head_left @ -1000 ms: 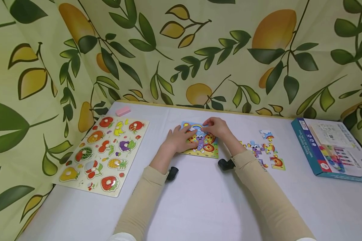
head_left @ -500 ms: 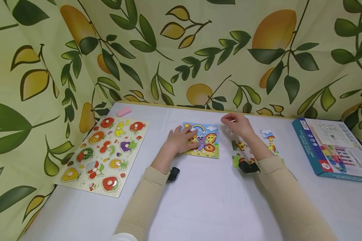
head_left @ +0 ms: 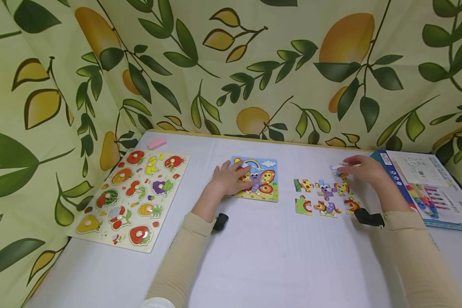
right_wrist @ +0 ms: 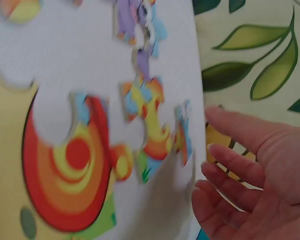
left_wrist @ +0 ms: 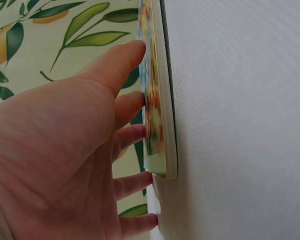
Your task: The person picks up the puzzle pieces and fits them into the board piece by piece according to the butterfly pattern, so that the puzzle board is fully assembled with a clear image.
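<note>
My left hand (head_left: 226, 179) rests with spread fingers on the left part of a small butterfly puzzle board (head_left: 270, 179). In the left wrist view its fingertips meet the board's picture side and the cloth beside it. At the right, my right hand (head_left: 365, 172) is over the far end of the loose jigsaw pieces, fingers loosely bent. Nearest to it is a sky-blue corner piece (right_wrist: 185, 131), which lies on the cloth; the right wrist view shows a gap between fingertips and piece. A wing piece (right_wrist: 152, 127) lies beside that one.
Several other jigsaw pieces (head_left: 303, 205) lie in rows right of the board. A fruit peg puzzle (head_left: 128, 201) is at the left, with a pink block (head_left: 156, 143) behind it. A boxed toy set (head_left: 442, 188) lies at the right, close to my right forearm.
My right hand has left the butterfly board's far right corner and travelled right to the loose pieces, uncovering that corner. The left hand has stayed on the board.
</note>
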Available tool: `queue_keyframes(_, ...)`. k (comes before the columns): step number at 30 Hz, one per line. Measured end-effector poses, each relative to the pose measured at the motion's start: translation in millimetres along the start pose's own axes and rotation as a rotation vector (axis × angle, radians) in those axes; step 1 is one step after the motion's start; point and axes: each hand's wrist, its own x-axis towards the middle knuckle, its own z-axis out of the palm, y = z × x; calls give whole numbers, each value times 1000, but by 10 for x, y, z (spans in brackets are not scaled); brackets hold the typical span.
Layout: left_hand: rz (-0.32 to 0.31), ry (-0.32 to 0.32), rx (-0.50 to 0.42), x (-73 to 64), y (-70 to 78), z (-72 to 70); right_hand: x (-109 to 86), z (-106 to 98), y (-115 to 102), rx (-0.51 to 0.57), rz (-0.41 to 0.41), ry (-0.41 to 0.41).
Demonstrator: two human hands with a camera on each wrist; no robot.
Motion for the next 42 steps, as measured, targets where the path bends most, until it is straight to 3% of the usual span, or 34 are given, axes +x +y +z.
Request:
queue_keyframes(14, -9, 5, 0, -28, 26, -9, 30, 58, 100, 16, 14, -26)
queue_keyframes(18, -8, 3, 0, -26, 25, -12, 33, 82, 90, 42, -3, 47)
queue_keyframes(23, -4, -7, 4, -18, 28, -19, 26, 132, 18, 119, -15, 196)
queue_keyframes(26, -9, -9, 5, -17, 30, -27, 24, 193, -116, 252, -14, 236)
queue_keyframes(29, -15, -5, 9, -17, 28, -30, 33, 300, -329, 388, -28, 226)
queue_keyframes(36, -11, 0, 14, -6, 13, -15, 85, 666, -944, 553, -62, 84)
queue_keyframes(42, -13, 4, 21, 0, 5, -3, 196, 928, -1287, 624, -17, -13)
